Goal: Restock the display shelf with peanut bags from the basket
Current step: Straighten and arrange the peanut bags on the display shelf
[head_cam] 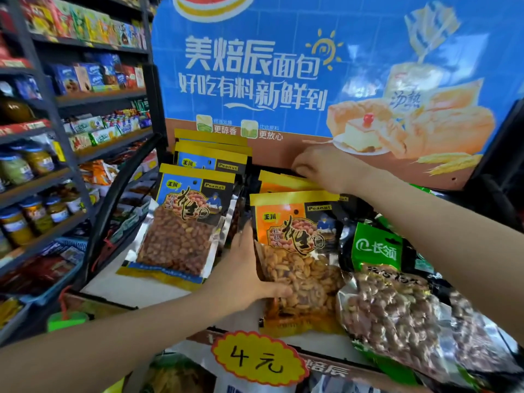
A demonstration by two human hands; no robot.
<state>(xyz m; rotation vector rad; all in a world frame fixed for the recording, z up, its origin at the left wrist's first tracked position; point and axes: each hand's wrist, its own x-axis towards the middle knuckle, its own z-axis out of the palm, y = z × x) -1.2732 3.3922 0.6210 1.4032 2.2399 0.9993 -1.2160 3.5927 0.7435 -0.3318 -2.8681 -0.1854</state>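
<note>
On shelf (pixel 136 287), orange bag (pixel 297 251) is gripped by left hand (pixel 243 276); rear bags (pixel 286 181) are pinched by right hand (pixel 320 165) fingers (pixel 300 168).

We find bare shelf floor (pixel 136 287) open between the blue peanut bags (pixel 181 222) and the front lip. Rightward, green bags (pixel 397 293) crowd the orange bags (pixel 297 251), blocking passage.

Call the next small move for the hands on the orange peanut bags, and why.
Probably let the left hand ease the front orange bag back against the orange bags behind, whose tops the right hand touches. The front bag leans forward, its bottom edge near the shelf lip.
</note>
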